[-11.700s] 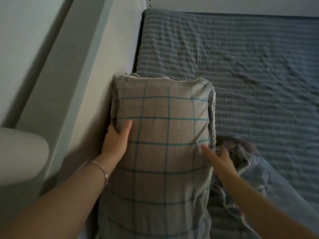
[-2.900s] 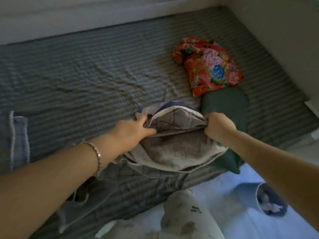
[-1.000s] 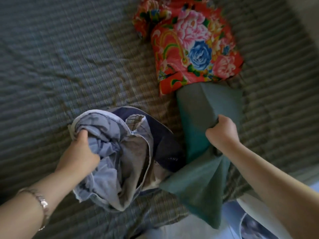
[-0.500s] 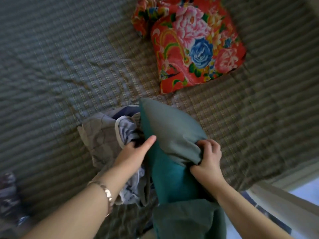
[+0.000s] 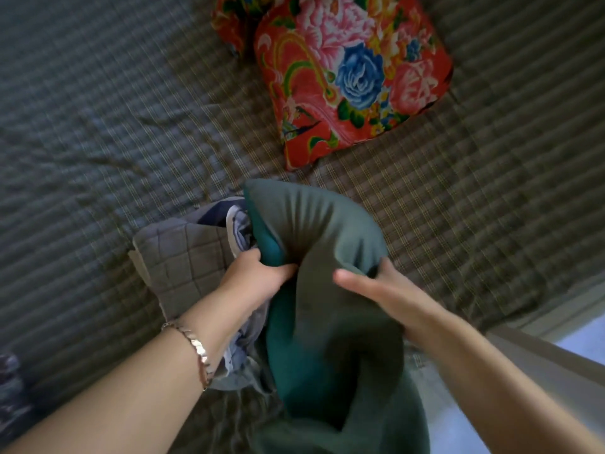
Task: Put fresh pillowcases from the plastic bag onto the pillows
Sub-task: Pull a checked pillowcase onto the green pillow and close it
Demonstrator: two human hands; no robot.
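Both hands are on the green pillowcase [image 5: 314, 231], which is bunched up and lifted over the near part of the striped sheet [image 5: 98, 132]. The left hand [image 5: 258, 276] has its fingers curled tight round a fold at the cloth's left edge, where a brighter teal side shows. The right hand [image 5: 376, 290] clamps the other side, thumb laid flat across the top and fingers tucked into the fold behind. The rest of the green cloth hangs down between the forearms and runs out of the bottom of the view; it is blurred here, so whether anything is inside it is hard to say.

A bracelet [image 5: 196, 345] sits on the left wrist. Just under that wrist lies a grey quilted cloth [image 5: 183, 257], with crumpled pale blue fabric [image 5: 240, 224] touching the green cloth's left side. Further up the bed, apart from the hands, rests a red floral bundle [image 5: 343, 70].
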